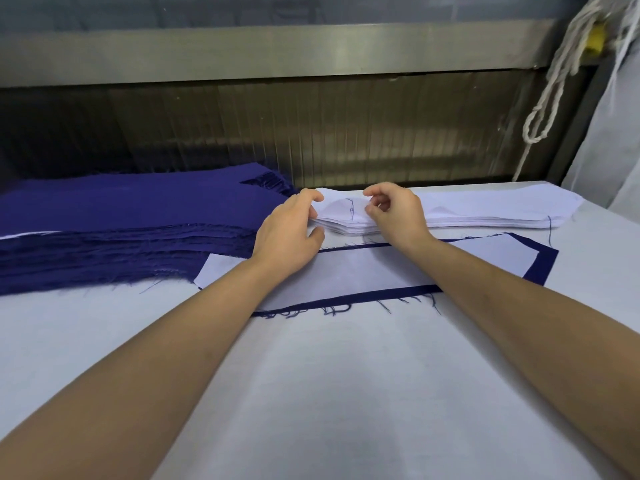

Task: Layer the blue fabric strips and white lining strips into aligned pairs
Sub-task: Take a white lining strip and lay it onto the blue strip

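Two hands meet at the near left end of the white stack [485, 214]. The right hand [394, 213] has thumb and forefinger closed in a tight pinch on the top white strip [343, 207], its other fingers curled loosely above. The left hand [289, 237] curls its fingers over the very end of the same strip, with the thumb spread away toward the person; whether the thumb touches the pile cannot be told. Between the two grips the strip rises in a small hump, marked with a dark thread.

Just nearer than the hands, under both wrists, a laid white piece [363, 271] lies flat on a blue strip [543, 268], whose edge shows as a border along the near and right sides, with frayed threads. Left of the left hand and touching it sits the blue stack [121, 220], thick and frayed at its near edge. All rest on a pale table [311, 393]. Beyond the hands runs a metal rail [277, 50]; far to the right hangs a white rope [554, 81].
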Tool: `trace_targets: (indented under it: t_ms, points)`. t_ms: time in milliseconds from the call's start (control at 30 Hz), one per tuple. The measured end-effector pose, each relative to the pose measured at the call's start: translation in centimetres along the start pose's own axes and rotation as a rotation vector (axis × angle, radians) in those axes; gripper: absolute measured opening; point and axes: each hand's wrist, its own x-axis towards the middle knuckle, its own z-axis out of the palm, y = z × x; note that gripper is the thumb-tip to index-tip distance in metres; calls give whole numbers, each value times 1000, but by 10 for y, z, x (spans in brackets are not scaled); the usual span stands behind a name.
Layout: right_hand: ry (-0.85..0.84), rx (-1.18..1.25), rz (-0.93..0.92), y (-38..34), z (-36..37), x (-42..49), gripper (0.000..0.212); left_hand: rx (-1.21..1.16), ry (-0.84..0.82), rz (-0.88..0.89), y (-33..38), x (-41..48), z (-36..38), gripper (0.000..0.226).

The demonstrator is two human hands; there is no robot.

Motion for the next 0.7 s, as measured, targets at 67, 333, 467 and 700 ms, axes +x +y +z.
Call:
trace_targets:
  t_ms: [67,333,467,700]
  points:
    - [4,-14,1,0,1,0,22,-1,5,1,0,0,0,44]
    - [69,88,11,2,-3,1,7,-37,-1,14,0,-1,-1,44]
    - [83,113,0,3,-2,2,13,-98,-30,53,0,-2,-1,46]
    - [126,122,-22,3,-1,3,13,-150,-78,64,4,-4,1,51]
